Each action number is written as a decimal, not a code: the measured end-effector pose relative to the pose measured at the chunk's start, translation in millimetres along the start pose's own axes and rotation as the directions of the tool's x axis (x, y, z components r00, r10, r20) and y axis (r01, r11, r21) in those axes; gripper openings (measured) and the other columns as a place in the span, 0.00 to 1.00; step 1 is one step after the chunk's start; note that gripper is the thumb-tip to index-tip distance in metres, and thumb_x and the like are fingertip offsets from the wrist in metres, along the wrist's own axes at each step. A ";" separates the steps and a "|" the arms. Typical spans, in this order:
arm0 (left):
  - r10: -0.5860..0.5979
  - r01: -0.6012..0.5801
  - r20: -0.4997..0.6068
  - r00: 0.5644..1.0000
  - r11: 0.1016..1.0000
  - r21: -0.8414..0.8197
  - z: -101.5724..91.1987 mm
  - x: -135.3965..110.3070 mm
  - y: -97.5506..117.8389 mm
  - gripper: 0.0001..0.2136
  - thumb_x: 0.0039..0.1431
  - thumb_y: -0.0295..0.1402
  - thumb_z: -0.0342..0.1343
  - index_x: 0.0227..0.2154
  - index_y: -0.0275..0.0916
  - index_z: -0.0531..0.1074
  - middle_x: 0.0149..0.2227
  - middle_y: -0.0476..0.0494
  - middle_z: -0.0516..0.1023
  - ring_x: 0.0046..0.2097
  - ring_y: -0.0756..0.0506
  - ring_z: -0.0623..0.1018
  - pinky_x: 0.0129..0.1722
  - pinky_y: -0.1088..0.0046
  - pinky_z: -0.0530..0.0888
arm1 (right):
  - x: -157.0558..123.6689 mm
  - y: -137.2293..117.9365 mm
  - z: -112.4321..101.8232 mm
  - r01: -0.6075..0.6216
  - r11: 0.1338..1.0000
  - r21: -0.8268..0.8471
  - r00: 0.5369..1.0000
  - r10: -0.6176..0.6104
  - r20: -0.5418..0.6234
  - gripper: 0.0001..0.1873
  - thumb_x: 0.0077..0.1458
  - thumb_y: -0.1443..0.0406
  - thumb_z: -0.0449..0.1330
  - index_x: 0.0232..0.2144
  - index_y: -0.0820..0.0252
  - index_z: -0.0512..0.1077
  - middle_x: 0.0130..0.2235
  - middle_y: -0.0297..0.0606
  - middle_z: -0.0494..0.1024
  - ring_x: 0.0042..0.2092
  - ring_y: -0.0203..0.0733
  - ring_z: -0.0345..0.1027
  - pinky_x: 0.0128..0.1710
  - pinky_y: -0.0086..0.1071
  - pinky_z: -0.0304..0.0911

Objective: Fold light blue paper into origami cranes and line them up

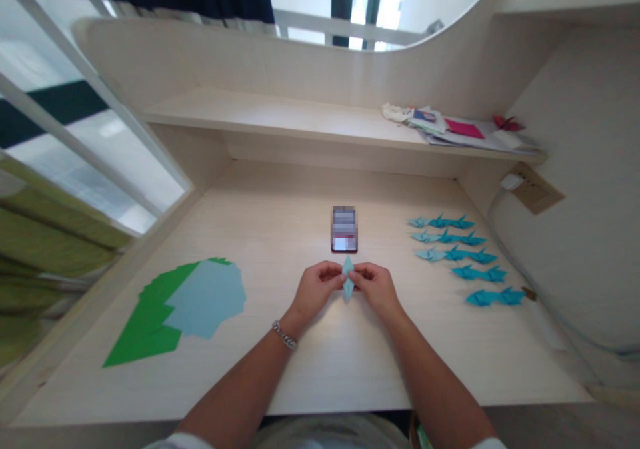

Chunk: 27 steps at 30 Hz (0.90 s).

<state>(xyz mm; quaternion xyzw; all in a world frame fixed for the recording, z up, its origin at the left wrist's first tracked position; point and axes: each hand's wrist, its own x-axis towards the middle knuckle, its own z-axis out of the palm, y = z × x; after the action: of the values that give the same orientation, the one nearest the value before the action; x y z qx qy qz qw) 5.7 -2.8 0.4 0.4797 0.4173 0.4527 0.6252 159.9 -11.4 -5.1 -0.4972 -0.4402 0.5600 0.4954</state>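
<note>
Both my hands meet at the middle of the desk [320, 362] and pinch a small, narrow piece of folded light blue paper [348, 277] that stands upright between them. My left hand [318, 289], with a metal bracelet on its wrist, grips the paper's left side with closed fingers. My right hand [377, 287] grips the right side the same way. A phone [344, 229] lies flat just beyond the folded paper.
A fanned stack of green and light blue paper sheets [185, 305] lies at the left. Several folded blue paper cranes [463, 255] sit in rows at the right. The shelf above holds papers and a red folded piece [470, 129]. A cable [505, 235] hangs from a wall socket at the right.
</note>
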 end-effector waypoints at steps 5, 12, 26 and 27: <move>-0.038 0.038 -0.007 0.999 0.999 -0.025 -0.4 -0.6 7.1 0.07 0.43 0.29 0.63 0.28 0.32 0.76 0.28 0.42 0.79 0.30 0.46 0.77 0.33 0.68 0.75 | -2.0 -3.9 -2.9 -0.055 0.997 0.058 0.997 0.052 0.055 0.16 0.37 0.59 0.68 0.30 0.63 0.77 0.28 0.39 0.79 0.29 0.41 0.73 0.31 0.35 0.70; -0.034 0.035 0.007 0.999 0.998 -0.060 -0.6 -0.8 5.9 0.05 0.43 0.28 0.62 0.26 0.34 0.75 0.25 0.46 0.77 0.29 0.48 0.76 0.32 0.70 0.75 | -5.6 -9.4 -4.7 -0.086 0.989 0.117 0.996 0.085 0.012 0.13 0.34 0.63 0.69 0.27 0.62 0.77 0.25 0.36 0.78 0.26 0.40 0.72 0.29 0.35 0.70; 0.047 -0.048 0.008 0.999 0.994 0.096 -2.0 -1.3 9.9 0.05 0.45 0.27 0.60 0.28 0.34 0.76 0.28 0.43 0.78 0.31 0.47 0.77 0.35 0.69 0.75 | -6.2 -10.3 -4.0 0.058 0.996 -0.071 0.998 -0.056 0.029 0.12 0.40 0.62 0.66 0.29 0.63 0.75 0.28 0.38 0.78 0.30 0.41 0.72 0.32 0.35 0.69; 0.048 -0.049 0.013 0.999 0.995 0.084 -2.1 -1.4 9.2 0.06 0.46 0.28 0.59 0.29 0.34 0.76 0.30 0.43 0.79 0.32 0.46 0.77 0.35 0.68 0.75 | -5.7 -9.4 -4.0 0.081 0.991 -0.108 0.997 -0.080 0.015 0.11 0.40 0.62 0.66 0.29 0.62 0.75 0.28 0.39 0.78 0.30 0.41 0.72 0.33 0.35 0.69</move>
<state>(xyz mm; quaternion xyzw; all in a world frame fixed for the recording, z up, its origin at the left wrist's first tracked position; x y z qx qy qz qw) 1.8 -2.5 9.2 0.5184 0.4207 0.4469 0.5954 165.0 -15.9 4.4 -0.5021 -0.4924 0.5174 0.4876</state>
